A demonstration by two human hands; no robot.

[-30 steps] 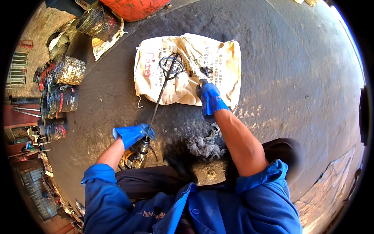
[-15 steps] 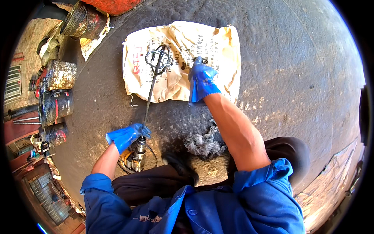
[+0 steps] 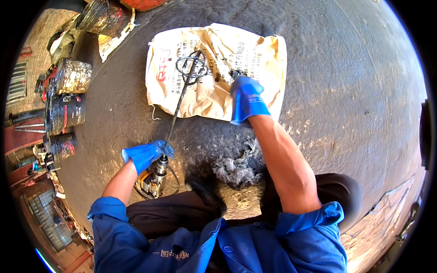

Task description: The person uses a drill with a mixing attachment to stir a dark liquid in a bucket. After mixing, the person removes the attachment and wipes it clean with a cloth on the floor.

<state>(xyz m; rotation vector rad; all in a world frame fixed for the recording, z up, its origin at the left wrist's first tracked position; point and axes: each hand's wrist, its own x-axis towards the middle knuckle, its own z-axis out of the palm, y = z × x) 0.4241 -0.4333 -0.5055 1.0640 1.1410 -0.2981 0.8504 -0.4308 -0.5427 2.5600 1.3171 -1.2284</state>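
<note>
A paddle mixer lies with its power drill (image 3: 154,178) near my left foot and its long dark shaft (image 3: 179,107) slanting away from me. Its looped wire whisk head (image 3: 191,68), coated in dark residue, rests on a flat cream paper sack (image 3: 211,98). My left hand (image 3: 154,154), in a blue rubber glove, is closed round the shaft just above the drill chuck. Over the right part of the sack, my right hand (image 3: 248,93), gloved alike, has its fingers closed at a small dark clump (image 3: 236,73) whose kind I cannot make out.
A bunch of grey frayed cotton waste (image 3: 239,168) lies on the dark stained floor (image 3: 337,113) between my knees. Several grimy buckets (image 3: 68,111) stand along the left. A red rounded object (image 3: 143,3) sits at the far edge. A cable loops beside the drill.
My right hand has shifted slightly right and nearer to me, and the dark clump at its fingers shows more. The left hand keeps its hold on the shaft.
</note>
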